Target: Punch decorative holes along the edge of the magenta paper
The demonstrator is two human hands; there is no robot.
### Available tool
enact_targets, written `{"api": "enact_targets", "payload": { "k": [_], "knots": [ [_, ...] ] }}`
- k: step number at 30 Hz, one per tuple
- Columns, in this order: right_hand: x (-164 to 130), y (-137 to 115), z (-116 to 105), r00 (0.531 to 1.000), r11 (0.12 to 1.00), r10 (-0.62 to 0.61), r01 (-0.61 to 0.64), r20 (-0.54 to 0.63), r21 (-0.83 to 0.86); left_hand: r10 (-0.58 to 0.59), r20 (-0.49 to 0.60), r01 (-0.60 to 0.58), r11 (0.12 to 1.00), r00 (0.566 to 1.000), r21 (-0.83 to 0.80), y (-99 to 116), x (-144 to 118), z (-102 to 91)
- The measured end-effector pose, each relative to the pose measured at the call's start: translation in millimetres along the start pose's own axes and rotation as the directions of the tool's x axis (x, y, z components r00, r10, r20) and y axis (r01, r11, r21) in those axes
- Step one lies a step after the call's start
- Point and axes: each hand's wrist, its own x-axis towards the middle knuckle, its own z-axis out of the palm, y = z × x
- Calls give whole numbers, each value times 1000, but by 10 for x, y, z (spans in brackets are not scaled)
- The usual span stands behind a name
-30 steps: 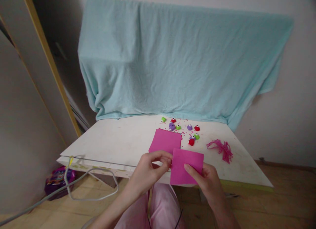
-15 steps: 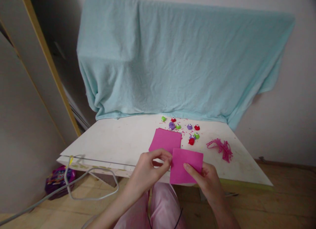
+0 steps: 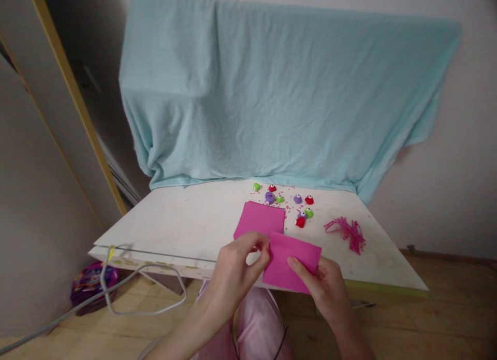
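Landmark: the stack of pink square sheets (image 3: 259, 219), lying flat on the white tabletop (image 3: 186, 215).

Right hand (image 3: 330, 285): grasping a single pink square (image 3: 279, 264), thumb on its face, fingers behind. The square is tilted, in front and to the right of the stack, covering its near corner in view; contact between them cannot be confirmed.

Left hand (image 3: 236, 264): just in front of the stack, thumb and forefinger brought together at the square's left edge. Whether they grip it cannot be told.

Beyond and right of the stack: small red, green and purple eyed ornaments (image 3: 301, 222) among scattered pink specks (image 3: 286, 209). Well to its right: a heap of pink lacy strips (image 3: 347, 233).

Progress, as judged: the strips and specks suggest some material has already been worked. The square in hand shows no clear cut or fold, so its handling appears unfinished; the stack appears unworked.
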Motion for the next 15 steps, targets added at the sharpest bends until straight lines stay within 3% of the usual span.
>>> {"api": "enact_targets", "payload": {
  "k": [6, 11, 15],
  "knots": [
    [-19, 50, 34, 995, 995, -82, 78, -59, -70, 5, -64, 1, 996, 998, 94, -3, 7, 49],
    [-107, 63, -37, 975, 982, -125, 95, -184, -166, -52, -213, 70, 995, 976, 76, -241, 145, -27],
    [-155, 27, -91, 977, 990, -89, 66, -194, -122, -77, -152, 81, 996, 985, 21, -358, 253, 17]
  ]
}}
